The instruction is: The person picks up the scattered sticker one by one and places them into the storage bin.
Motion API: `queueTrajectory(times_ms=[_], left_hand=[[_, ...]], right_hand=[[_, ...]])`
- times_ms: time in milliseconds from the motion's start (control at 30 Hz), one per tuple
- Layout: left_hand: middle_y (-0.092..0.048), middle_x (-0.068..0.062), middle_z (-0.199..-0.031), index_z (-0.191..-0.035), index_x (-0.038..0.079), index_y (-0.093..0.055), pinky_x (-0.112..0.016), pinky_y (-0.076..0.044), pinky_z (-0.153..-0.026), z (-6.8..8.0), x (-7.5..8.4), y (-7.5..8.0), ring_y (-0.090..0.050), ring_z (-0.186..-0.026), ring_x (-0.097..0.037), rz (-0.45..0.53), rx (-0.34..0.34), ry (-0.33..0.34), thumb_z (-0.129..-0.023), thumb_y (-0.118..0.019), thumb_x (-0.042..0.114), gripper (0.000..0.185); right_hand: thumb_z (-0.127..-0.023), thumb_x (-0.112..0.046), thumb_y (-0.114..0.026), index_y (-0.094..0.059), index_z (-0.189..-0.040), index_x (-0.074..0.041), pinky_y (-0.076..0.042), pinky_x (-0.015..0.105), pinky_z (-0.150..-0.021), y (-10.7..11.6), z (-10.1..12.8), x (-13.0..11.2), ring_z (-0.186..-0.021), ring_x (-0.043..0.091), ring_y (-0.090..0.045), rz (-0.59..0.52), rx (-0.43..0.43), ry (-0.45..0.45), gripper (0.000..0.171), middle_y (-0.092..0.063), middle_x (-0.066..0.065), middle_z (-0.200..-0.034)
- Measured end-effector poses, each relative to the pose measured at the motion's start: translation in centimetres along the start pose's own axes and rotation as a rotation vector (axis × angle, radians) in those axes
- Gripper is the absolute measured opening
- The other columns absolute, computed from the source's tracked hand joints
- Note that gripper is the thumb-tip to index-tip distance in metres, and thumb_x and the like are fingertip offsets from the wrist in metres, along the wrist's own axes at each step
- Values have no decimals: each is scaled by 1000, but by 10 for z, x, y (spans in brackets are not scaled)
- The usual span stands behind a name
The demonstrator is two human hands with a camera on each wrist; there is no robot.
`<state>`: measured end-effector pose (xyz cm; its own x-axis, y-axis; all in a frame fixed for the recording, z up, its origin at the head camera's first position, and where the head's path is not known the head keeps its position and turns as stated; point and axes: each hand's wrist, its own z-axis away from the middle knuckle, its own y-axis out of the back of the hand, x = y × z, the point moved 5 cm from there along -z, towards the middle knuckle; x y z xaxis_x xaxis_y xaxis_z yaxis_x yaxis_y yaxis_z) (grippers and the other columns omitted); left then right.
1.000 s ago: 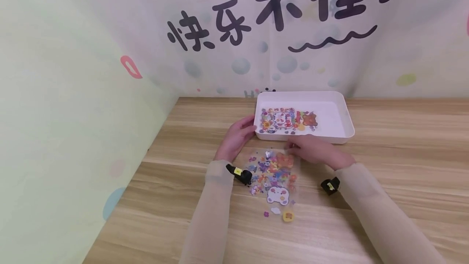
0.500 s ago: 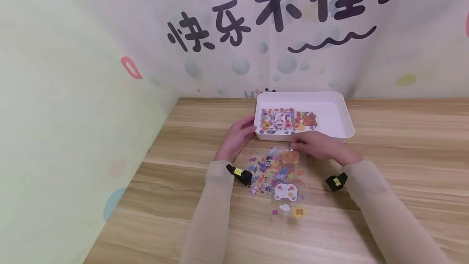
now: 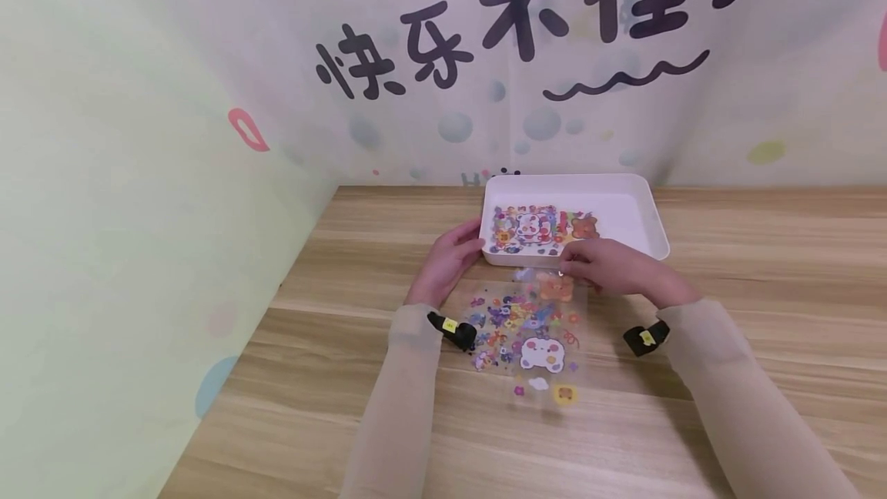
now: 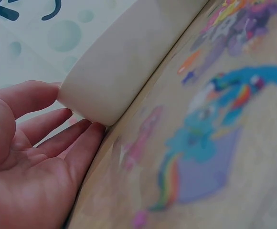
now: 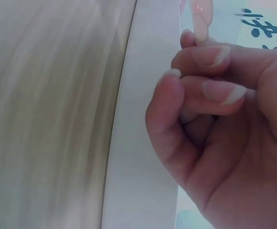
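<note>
A clear sticker sheet [image 3: 537, 333] printed with colourful cartoon figures lies on the wooden table [image 3: 762, 268] in front of a white tray [image 3: 644, 214]. My right hand [image 3: 610, 268] has its fingers curled and pinches the sheet's far edge, close to the tray's front wall. In the right wrist view that right hand [image 5: 210, 119] shows thumb and fingers pressed together beside the white tray wall [image 5: 143, 119]. My left hand [image 3: 449, 259] rests against the tray's near left corner. The left wrist view shows the left hand [image 4: 33, 157] with relaxed fingers touching that tray corner [image 4: 110, 71].
A second sticker sheet [image 3: 540, 226] lies inside the tray on its left side. A printed backdrop [image 3: 520, 60] stands behind the table and a pale green wall [image 3: 138, 214] runs along its left edge. Bare wood stretches to the right of the tray.
My right hand has moved right and toward the tray, dragging the clear sticker sheet with it. The left hand stays at the tray corner.
</note>
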<state>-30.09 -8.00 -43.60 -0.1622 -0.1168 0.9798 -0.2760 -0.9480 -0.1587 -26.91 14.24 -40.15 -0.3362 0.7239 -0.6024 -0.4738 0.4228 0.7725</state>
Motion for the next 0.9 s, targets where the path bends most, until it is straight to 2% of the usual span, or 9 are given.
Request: queueTrajectory(times_ms=[200,433,633,900], left_hand=[[-30,-10,-142,-138,5,-32,-31,-33,-101,0,0,0,-33,-127,-20,-2,10,5,-91,-49,6,50],[-31,-9,-141,-137,5,-32,-32,-33,-101,0,1,1,-34,-126,-20,5,13,3,-90,-50,5,50],[-36,-6,-139,-135,9,-38,-31,-36,-99,-5,-6,4,-38,-123,-18,10,39,-11,-89,-53,8,49],[-39,-4,-136,-134,11,-41,-28,-39,-96,-10,-15,8,-41,-121,-15,-2,55,-21,-88,-54,9,48]], right_hand=[[-92,-23,-48,-59,-96,-9,-42,29,-50,3,0,2,-51,15,-46,-5,8,6,18,-47,1,-61],[-92,-25,-49,-57,-95,-9,-44,30,-50,8,4,7,-52,17,-47,-101,21,0,19,-45,3,-62],[-92,-28,-48,-54,-93,-10,-43,30,-51,12,8,10,-52,20,-47,-169,29,8,19,-44,4,-60],[-93,-27,-46,-51,-93,-9,-46,32,-52,20,11,12,-51,21,-47,-188,88,38,18,-43,4,-61]])
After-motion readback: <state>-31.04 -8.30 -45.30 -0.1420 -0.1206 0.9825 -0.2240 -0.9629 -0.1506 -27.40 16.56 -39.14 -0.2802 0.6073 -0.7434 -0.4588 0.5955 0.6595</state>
